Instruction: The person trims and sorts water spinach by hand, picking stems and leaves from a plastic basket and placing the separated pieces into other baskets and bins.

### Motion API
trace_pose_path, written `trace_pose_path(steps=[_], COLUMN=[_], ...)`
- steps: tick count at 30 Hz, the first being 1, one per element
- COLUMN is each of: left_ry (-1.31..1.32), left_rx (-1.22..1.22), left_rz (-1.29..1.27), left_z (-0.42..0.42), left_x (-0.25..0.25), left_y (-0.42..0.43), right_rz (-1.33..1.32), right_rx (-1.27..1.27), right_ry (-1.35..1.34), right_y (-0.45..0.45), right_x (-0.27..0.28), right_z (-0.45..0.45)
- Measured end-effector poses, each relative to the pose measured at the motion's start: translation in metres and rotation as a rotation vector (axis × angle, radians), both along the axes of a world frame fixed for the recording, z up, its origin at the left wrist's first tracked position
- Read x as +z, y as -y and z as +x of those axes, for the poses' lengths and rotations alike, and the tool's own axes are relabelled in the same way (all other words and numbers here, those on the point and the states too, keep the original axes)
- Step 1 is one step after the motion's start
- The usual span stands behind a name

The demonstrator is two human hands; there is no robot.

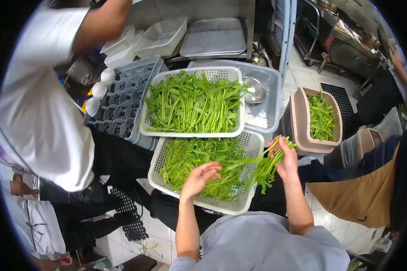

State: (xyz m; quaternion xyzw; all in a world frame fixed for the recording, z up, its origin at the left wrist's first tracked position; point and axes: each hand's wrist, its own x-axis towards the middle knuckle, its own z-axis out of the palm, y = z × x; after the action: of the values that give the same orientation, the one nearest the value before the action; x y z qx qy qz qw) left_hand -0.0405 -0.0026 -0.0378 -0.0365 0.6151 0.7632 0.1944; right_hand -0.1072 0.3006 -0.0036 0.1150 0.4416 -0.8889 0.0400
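My right hand (283,159) is closed around a bunch of leafy green stems (266,174), which look like water spinach; their leaves hang down over the right side of the lower white basket (253,198). One longer stem reaches left from that bunch. Over the same basket, my left hand (201,179) is open with its fingers stretched out, near the tip of that stem. Loose greens (185,158) fill much of the lower basket. Behind it, a second white basket (190,133) holds greens (194,101) laid with their stems mostly lengthwise.
On the right stands a beige bin (298,135) with more greens. A grey tub (273,81) with a metal bowl (255,90) sits behind the baskets. Left are a grey divided rack (117,106) with white cups and a person in a white shirt (45,99). A brown apron (357,189) is at right.
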Motion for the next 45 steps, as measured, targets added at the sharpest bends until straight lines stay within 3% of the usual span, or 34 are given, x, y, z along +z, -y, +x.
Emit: trace_pose_path(steps=[3, 7, 12, 16, 18, 21, 26, 35, 40, 45], left_ry=[-0.138, -0.175, -0.202, -0.286, -0.24, -0.46, -0.537, -0.504, -0.272, -0.288], left_rx=[0.095, -0.025, 0.06, 0.161, 0.16, -0.013, -0.073, -0.072, -0.067, -0.079], left_rz=[-0.683, -0.966, -0.784, -0.671, -0.439, -0.465, -0.538, -0.501, -0.159, -0.305], left_z=[0.006, 0.011, 0.006, -0.007, -0.01, -0.01, -0.015, -0.011, -0.01, -0.012], left_x=[-0.035, -0.031, -0.022, 0.032, 0.043, 0.064, 0.067, 0.07, 0.059, 0.069], left_y=[0.015, 0.005, -0.014, -0.031, -0.037, -0.052, -0.071, -0.074, -0.071, -0.076], right_rz=[0.015, -0.035, -0.044, -0.07, -0.063, -0.093, -0.124, -0.208, -0.274, -0.264], right_rx=[-0.031, -0.009, 0.005, 0.036, 0.033, 0.042, 0.053, 0.077, 0.12, 0.151], right_ry=[-0.041, -0.039, -0.041, -0.081, -0.06, -0.062, -0.05, -0.185, -0.277, -0.327], right_y=[-0.004, -0.006, -0.006, -0.004, -0.005, -0.006, -0.004, -0.008, -0.006, -0.003], right_x=[0.002, -0.001, 0.004, 0.001, 0.005, 0.002, 0.0, -0.003, -0.001, 0.0], right_z=[-0.002, -0.002, 0.003, 0.001, 0.003, 0.004, 0.006, 0.01, 0.013, 0.014])
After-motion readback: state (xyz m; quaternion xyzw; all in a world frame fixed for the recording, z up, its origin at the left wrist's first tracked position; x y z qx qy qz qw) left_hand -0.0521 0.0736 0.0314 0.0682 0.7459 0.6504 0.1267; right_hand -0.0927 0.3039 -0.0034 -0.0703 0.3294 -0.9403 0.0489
